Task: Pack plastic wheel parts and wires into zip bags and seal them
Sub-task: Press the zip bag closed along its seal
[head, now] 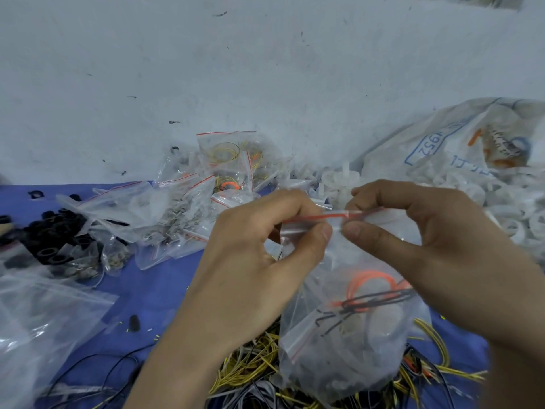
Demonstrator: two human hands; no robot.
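The zip bag (pixel 354 335), wires (pixel 371 293) inside, hangs above the yellow wire pile (pixel 259 358). Left hand (pixel 265 255) and right hand (pixel 427 237) each pinch its red seal strip (pixel 312 217) in a tight thumb-and-finger grip. Best to press along it evenly to both corners.

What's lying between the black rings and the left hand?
In the head view, small clear zip bags holding greyish bits lie on the blue cloth between the black rings and the left hand.

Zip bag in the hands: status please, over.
Left hand and right hand pinch zip bag at red strip. Orange, black wires inside; seal unclear. Yellow wire pile beneath, not obstructing.
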